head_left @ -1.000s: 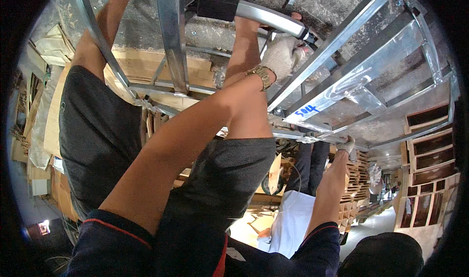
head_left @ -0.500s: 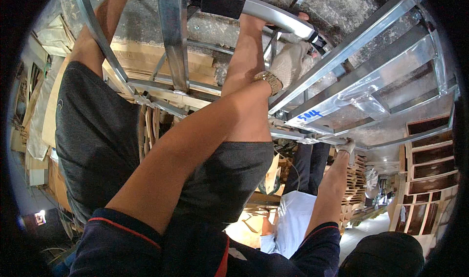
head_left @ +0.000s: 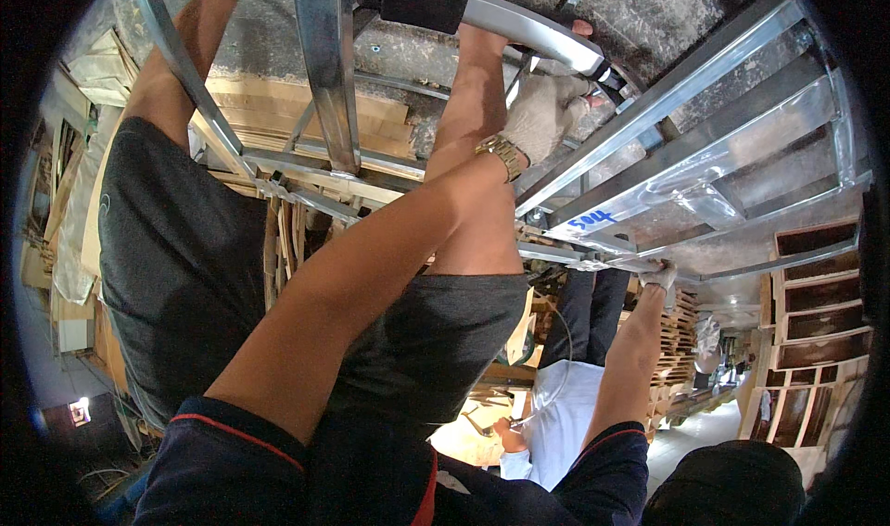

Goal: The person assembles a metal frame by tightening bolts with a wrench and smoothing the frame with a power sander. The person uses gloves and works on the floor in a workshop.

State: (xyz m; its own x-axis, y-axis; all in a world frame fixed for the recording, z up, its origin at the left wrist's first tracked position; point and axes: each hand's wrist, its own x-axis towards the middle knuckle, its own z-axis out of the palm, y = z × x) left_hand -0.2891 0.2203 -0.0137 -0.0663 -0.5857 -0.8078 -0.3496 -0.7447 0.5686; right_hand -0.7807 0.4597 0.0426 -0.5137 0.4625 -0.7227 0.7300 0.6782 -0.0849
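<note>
My left hand (head_left: 540, 118), in a knitted glove with a metal watch at the wrist, reaches forward across my thigh. Its fingers are bent, with bare fingertips showing beside a bar of the metal frame; what they grip is hidden. Just beyond the hand is a tool with a black body and a silver curved arm (head_left: 533, 33). My right hand (head_left: 656, 273), also gloved, is closed around the lower bar of the shiny metal frame (head_left: 593, 215). That frame has slanted square tubes, clear film and a blue handwritten mark.
A curved metal tube (head_left: 176, 63) and an upright tube (head_left: 326, 81) stand by my left leg. Wood boards (head_left: 306, 109) lie on the floor. A person in a white shirt (head_left: 564, 405) is at the lower middle. Wooden racks (head_left: 816, 308) stand at the right.
My left hand has drawn slightly to the left. My right hand keeps its hold on the frame. The person in white and a thin cable near them have shifted a little.
</note>
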